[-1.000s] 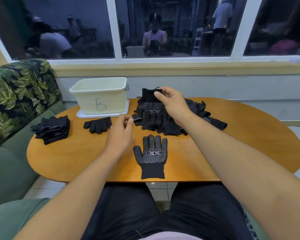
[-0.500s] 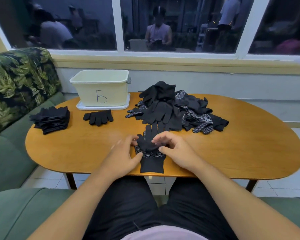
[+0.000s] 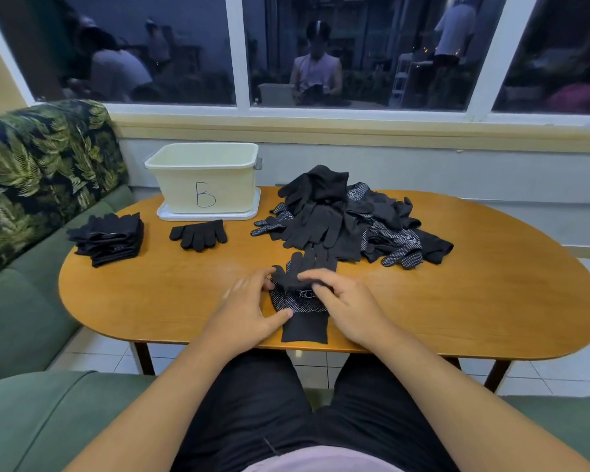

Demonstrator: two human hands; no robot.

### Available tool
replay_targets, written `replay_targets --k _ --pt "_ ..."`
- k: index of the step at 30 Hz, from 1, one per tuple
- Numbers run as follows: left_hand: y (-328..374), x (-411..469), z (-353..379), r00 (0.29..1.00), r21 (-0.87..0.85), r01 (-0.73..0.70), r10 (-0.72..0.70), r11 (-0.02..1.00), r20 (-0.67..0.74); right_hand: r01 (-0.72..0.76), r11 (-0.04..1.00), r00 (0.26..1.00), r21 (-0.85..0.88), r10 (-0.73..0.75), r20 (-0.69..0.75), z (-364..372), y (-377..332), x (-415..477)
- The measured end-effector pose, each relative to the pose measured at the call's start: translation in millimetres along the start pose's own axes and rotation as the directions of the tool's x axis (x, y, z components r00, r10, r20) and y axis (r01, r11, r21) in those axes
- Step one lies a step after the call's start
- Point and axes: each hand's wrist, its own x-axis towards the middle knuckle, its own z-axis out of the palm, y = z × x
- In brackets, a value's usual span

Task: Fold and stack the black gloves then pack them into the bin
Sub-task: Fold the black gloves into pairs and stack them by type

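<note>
Right at the bottom sits the person's lap in black shorts (image 3: 286, 413) on a green upholstered sofa (image 3: 41, 413), both bare forearms reaching to the near edge of the oval wooden table (image 3: 474, 301).

Here's the action. A black knit glove with white grip dots (image 3: 304, 323) lies flat, dotted side up, white logo showing, its cuff at the table's near edge. On top of it lies a plain black knit glove (image 3: 312, 262), fingers pointing away toward the heap.

The left hand (image 3: 249, 310) comes in from the left with its fingers stretched out and blurred, their tips at the gloves' left edge. Its thumb tip presses flat where dotted palm meets cuff, and it grasps nothing. The right hand (image 3: 343, 299) has its fingers bent over the lower part of the plain glove, fabric bunched under the fingertips, so it grips that glove.

Moving out, just past the pair's fingertips a loose heap of black gloves (image 3: 334, 216) sprawls across the middle of the table, some with the dotted side up. To its left, a small flat bundle of black gloves (image 3: 198, 235) lies by itself. Just behind that stands the cream plastic bin marked with a letter B (image 3: 205, 185), resting on a white tray (image 3: 166, 215) at the far edge. Further left, near the table's end, sits a neat stack of folded black gloves (image 3: 108, 238).

Behind it all are a leaf-patterned sofa back (image 3: 38, 172) and a dark window (image 3: 355, 46) showing dim figures.
</note>
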Motion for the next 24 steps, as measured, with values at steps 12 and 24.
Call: replay_targets --k 12,24 --pt "1 0 -1 1.0 0.006 0.001 -0.001 1.0 0.002 -0.076 0.993 0.993 0.089 0.068 0.096 -1 9 -10" --pt "2 -4 -4 1.0 -0.043 -0.006 0.006 0.999 0.005 -0.091 0.99 0.988 0.104 0.077 0.131 -1 11 -4"
